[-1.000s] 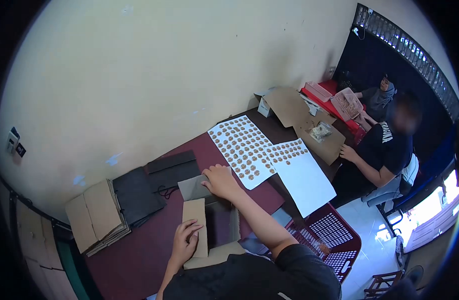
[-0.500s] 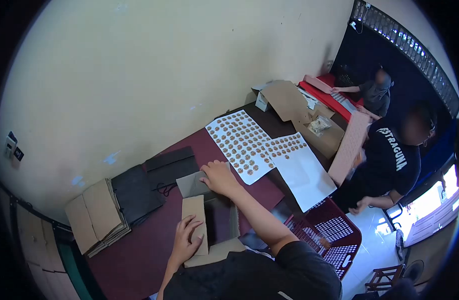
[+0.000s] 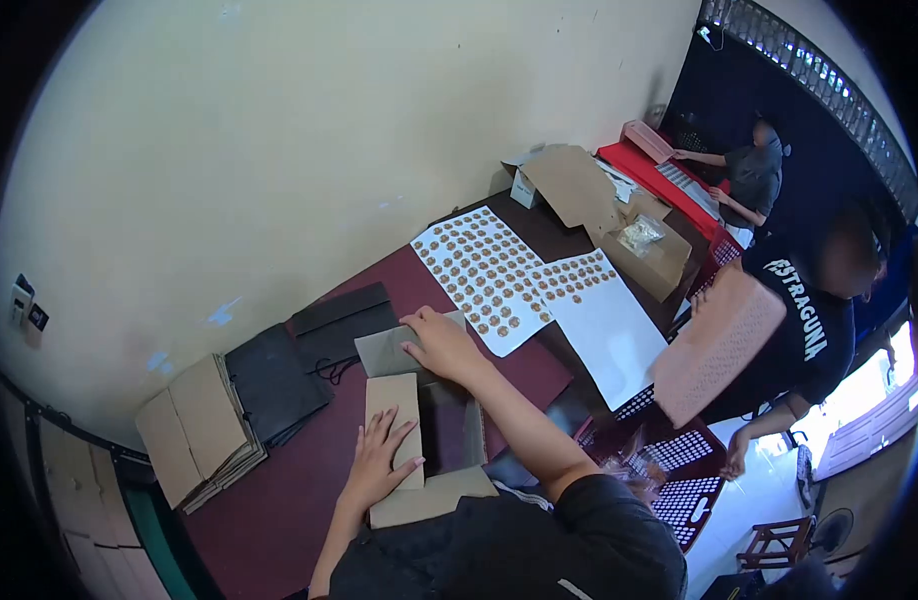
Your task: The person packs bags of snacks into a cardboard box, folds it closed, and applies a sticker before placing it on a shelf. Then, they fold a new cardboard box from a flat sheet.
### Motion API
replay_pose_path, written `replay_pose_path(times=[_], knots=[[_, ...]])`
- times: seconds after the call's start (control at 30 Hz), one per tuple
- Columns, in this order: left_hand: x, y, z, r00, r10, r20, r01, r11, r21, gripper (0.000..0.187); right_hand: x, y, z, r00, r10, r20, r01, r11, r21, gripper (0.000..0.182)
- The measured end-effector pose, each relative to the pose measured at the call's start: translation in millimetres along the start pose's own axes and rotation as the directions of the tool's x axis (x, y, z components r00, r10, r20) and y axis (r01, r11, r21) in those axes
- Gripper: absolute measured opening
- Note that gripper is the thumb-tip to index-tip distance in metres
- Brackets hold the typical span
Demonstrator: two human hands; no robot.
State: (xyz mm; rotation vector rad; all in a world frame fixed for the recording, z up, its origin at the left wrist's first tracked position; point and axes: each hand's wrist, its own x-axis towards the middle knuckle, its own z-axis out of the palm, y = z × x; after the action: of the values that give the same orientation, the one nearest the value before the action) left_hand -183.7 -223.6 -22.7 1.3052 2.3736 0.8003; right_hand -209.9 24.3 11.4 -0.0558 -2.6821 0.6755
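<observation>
An open cardboard box (image 3: 449, 425) stands on the dark red table with its flaps raised or folded outward. My left hand (image 3: 381, 465) lies on the box's left flap, fingers spread. My right hand (image 3: 444, 347) holds the grey-looking far flap, its thumb on the inner face and its fingers over the edge. Beyond the box lies a black folded bag (image 3: 344, 325) with dark cord handles. A white sheet with rows of round brown stickers (image 3: 479, 275) is past my right hand.
At left are stacked flattened brown cardboard pieces (image 3: 194, 430) and black bags (image 3: 274, 385). A partly stickered sheet (image 3: 604, 345) and an open carton (image 3: 649, 255) lie to the right. A co-worker tilts a pink tray (image 3: 719, 350) over a dark red basket (image 3: 694, 450); another person (image 3: 754, 180) sits behind.
My left hand has shifted slightly and its fingers now spread flatter on the left flap. My right hand stays on the far flap. The co-worker's pink tray has tipped over the basket.
</observation>
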Motion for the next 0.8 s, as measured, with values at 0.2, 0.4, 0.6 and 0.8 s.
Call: replay_pose_path(times=[0.2,0.4,0.6,0.8], knots=[[1.8,2.7,1.7,1.0,-0.026,-0.017,0.026,1.0,0.007,0.063,-21.0,-3.0,-34.7,0.997,0.062,-0.038,-0.059,0.994,0.087,0.042],[6.6,2.1,2.0,0.999,-0.036,-0.033,0.039,0.995,0.092,0.062,-57.9,13.6,-39.2,0.975,0.201,-0.099,-0.181,0.967,0.18,0.055],[11.3,-8.8,2.6,1.0,0.018,-0.025,-0.014,0.987,0.159,0.059,-86.0,31.2,-57.5,0.84,0.448,0.307,-0.54,0.752,0.379,0.058],[4.5,-32.2,-16.8,0.991,0.1,-0.088,-0.1,0.995,0.007,0.056,-103.8,40.3,-55.0,0.839,0.5,0.213,-0.541,0.728,0.422,0.047]])
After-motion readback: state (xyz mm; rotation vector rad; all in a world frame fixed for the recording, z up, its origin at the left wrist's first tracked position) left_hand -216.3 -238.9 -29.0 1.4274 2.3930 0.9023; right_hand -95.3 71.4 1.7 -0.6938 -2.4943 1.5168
